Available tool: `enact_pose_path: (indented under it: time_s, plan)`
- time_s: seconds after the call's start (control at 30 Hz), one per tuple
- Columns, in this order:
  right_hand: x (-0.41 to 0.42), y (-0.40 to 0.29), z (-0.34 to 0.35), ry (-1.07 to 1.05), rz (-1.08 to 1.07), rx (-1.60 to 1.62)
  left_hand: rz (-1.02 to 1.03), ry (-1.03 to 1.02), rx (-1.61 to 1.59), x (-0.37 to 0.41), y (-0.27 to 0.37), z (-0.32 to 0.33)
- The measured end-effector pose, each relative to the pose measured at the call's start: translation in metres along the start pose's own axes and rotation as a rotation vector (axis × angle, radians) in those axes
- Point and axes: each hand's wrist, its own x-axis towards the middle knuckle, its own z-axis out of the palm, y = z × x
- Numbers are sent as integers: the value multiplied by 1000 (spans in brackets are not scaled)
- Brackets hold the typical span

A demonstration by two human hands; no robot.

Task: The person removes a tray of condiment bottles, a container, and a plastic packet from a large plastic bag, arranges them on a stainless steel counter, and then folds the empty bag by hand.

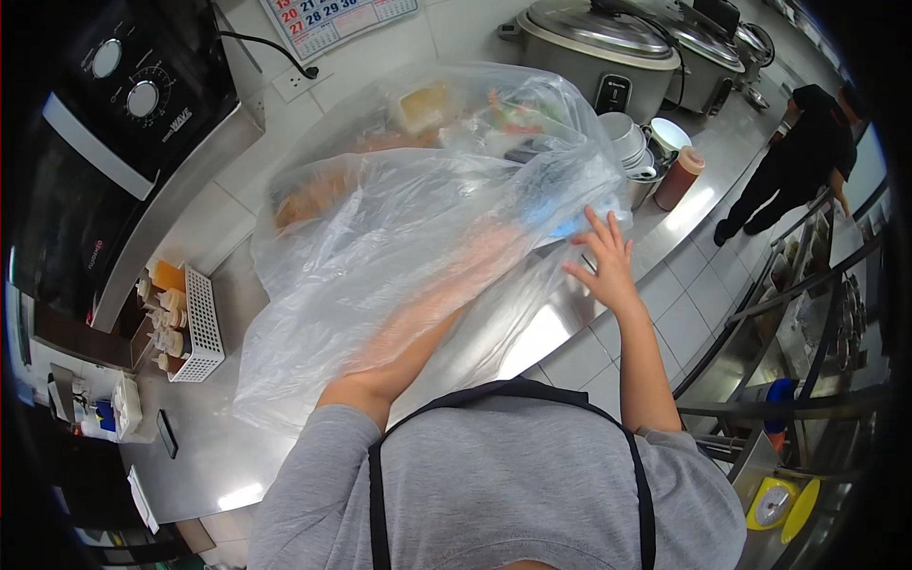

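A large clear plastic bag (399, 235) lies over the steel counter in front of me. Through its film I see food items, among them a pale yellow packet (424, 107), orange-brown pieces (313, 196) and something green and red (524, 114). My left arm reaches inside the bag. My left hand (499, 235) shows only as a blur through the plastic, close to a blue item (556, 210); its grip is hidden. Outside, at the bag's right edge, my right hand (605, 263) has its fingers spread against or just beside the film.
Rice cookers (598, 64), stacked cups (623, 139) and a red-brown sauce bottle (679, 179) stand at the back right. On the left are a microwave (135, 107), a white basket of squeeze bottles (199, 328) and a phone (167, 433). Another person (798, 164) stands in the right aisle.
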Motion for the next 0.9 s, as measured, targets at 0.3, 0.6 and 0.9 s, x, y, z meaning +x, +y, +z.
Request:
enact_pose_path:
  time_s: [0.3, 0.6, 0.9]
  plan:
    - [16, 29, 5, 47, -94, 227, 101, -56, -191, -41, -15, -62]
    - [0, 42, 49, 543, 221, 650, -415, 137, -34, 19, -145, -119]
    - [-29, 34, 81, 372, 188, 385, -589, 244, 319, 102, -236, -79]
